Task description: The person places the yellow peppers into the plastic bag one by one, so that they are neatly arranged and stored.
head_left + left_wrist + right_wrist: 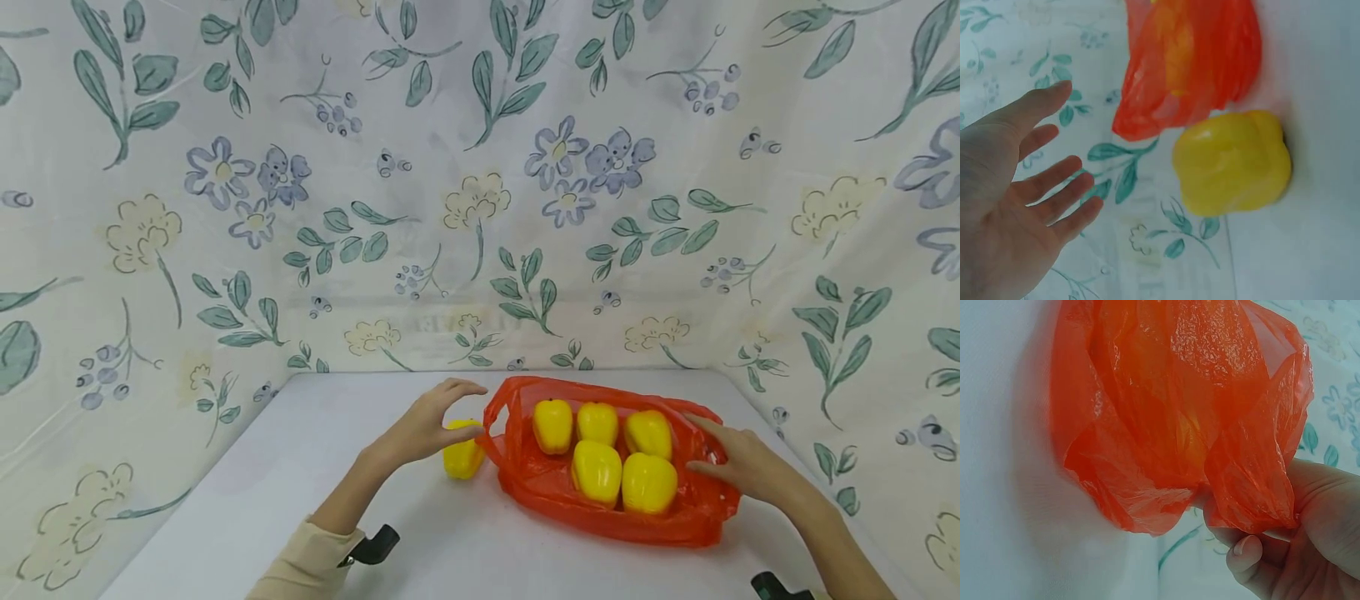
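A red plastic bag (555, 517) lies on the table with its mouth spread, and several yellow bell peppers (597, 472) sit inside it. My right hand (750, 467) grips the bag's right end; in the right wrist view its curled fingers (1247, 553) go round the crumpled red film (1247, 487). One more yellow bell pepper (1232, 164) stands on the table outside the bag, just left of it. Beside that pepper is my left hand (416, 425), holding nothing, its thumb and fingers spread apart. The left thumb overlaps the pepper in the head view.
A white table (255, 500) carries everything. Behind and along its sides hangs a white sheet (420, 275) printed with leaves and flowers. The bag's left handle loop (491, 417) stands up close to the left fingertips.
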Demonstrator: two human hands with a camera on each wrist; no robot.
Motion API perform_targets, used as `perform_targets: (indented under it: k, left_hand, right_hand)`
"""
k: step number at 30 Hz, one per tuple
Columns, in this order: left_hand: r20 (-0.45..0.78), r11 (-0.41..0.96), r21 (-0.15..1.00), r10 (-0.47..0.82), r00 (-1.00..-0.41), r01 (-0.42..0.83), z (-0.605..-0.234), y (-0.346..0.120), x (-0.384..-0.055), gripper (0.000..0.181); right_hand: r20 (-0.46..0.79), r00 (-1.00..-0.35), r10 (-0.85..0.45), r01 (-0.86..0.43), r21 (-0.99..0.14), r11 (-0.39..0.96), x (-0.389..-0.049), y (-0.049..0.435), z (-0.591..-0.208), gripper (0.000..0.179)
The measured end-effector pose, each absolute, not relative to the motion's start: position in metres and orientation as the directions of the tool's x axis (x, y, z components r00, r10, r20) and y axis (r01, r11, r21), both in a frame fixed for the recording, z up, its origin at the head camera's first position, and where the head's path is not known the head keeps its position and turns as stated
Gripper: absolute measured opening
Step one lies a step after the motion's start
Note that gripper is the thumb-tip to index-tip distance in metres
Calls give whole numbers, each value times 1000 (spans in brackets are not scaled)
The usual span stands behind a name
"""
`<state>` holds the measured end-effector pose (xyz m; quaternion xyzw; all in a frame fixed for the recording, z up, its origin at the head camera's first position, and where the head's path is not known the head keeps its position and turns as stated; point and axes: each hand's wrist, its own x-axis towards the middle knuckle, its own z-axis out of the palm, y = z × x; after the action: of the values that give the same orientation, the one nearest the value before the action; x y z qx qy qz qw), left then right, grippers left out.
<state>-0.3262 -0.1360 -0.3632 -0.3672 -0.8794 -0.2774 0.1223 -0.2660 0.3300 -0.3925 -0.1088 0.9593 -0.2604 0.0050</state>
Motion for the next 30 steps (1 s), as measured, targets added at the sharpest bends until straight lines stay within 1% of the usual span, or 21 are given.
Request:
perform_targets:
  k: [5, 9, 12, 16, 20, 25, 30]
  left_hand:
    - [400, 594, 433, 547, -735, 678, -368, -151, -329, 53]
    - [401, 595, 443, 537, -742, 670, -373, -162, -332, 56]
    - [382, 597, 469, 527, -759, 651, -378, -169, -338, 60]
    - [330, 610, 519, 502, -799, 598, -385, -176, -344, 66]
    - [278, 623, 551, 490, -826, 555, -391, -180, -348, 74]
    - [199, 641, 574, 495, -846, 510, -396, -185, -353, 85]
    - [113, 633, 624, 508, -854, 459, -403, -188, -355, 93]
  right_hand:
    - [48, -976, -212, -207, -497, 843, -266, 330, -393, 80]
    - [45, -977, -210, -204, -500, 841, -265, 329, -392, 80]
    - [41, -977, -207, -199, -505, 840, -265, 329, -392, 80]
    - [31, -978, -206, -193, -514, 836, -266, 329, -392, 81]
    - [29, -978, -207, -192, -510, 839, -266, 329, -392, 81]
    - [34, -978, -205, -194, -504, 842, -267, 329, -392, 81]
    - [30, -979, -202, -189, -511, 838, -267, 329, -392, 80]
